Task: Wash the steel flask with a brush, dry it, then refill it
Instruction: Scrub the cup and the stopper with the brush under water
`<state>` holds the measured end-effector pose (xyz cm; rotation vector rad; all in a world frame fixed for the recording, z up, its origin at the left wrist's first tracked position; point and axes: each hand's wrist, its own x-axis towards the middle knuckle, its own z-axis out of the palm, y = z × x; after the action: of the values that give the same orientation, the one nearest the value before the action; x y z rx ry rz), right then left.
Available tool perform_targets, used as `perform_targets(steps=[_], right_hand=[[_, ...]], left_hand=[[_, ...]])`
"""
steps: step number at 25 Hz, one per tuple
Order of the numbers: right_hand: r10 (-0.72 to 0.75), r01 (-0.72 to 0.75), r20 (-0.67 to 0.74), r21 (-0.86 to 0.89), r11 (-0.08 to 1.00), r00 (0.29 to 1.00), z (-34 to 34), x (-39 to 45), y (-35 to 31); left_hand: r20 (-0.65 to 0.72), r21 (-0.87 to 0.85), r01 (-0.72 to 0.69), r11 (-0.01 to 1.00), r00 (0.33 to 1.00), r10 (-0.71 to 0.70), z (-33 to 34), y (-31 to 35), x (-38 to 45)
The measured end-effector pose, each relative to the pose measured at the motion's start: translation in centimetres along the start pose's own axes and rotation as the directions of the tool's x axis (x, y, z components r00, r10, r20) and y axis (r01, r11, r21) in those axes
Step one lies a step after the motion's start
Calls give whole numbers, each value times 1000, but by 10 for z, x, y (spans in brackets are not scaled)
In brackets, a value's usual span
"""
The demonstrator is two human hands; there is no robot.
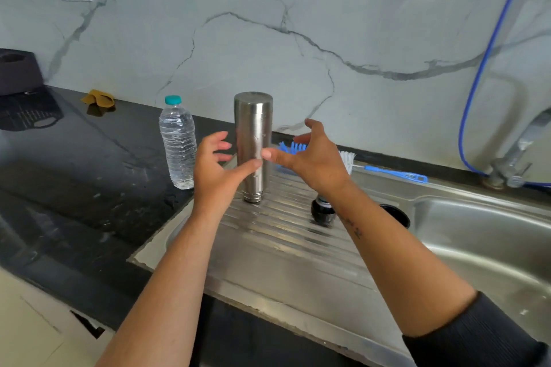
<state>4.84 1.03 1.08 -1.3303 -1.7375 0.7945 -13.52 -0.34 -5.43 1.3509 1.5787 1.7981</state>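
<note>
Flask upside down, mouth on ribbed drainboard, draining | left hand and right hand flank it, fingers spread, gripping nothing | step: drying, judged | next: wipe with cloth, refill from water bottle

A black stone counter carries a water bottle and yellow cloth; its steel drainboard bears the inverted flask, blue brush and black stopper.

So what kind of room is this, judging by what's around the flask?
Most likely a home kitchen: a stainless steel sink with a ribbed draining board, a tap at the marble-look wall, and a dark stone counter beside it.
</note>
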Motion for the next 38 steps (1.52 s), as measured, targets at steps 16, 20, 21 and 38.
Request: perform_targets(steps=[16,20,21,38], right_hand=[[164,-221,-173,-404,888,971,-109,-94,146],[193,-244,-207,-258,935,959,-111,-98,152],[205,-253,-227,-208,945,952,-118,-98,153],[150,-153,-234,6,988,960,-215,-113,169]], left_hand=[[284,-153,112,982,957,-65,150,82,-100],[313,-166,265,950,928,-204,194,90,-111],[303,-180,300,937,923,-237,203,92,-115],[671,-264,804,533,550,-498,246,92,-158]])
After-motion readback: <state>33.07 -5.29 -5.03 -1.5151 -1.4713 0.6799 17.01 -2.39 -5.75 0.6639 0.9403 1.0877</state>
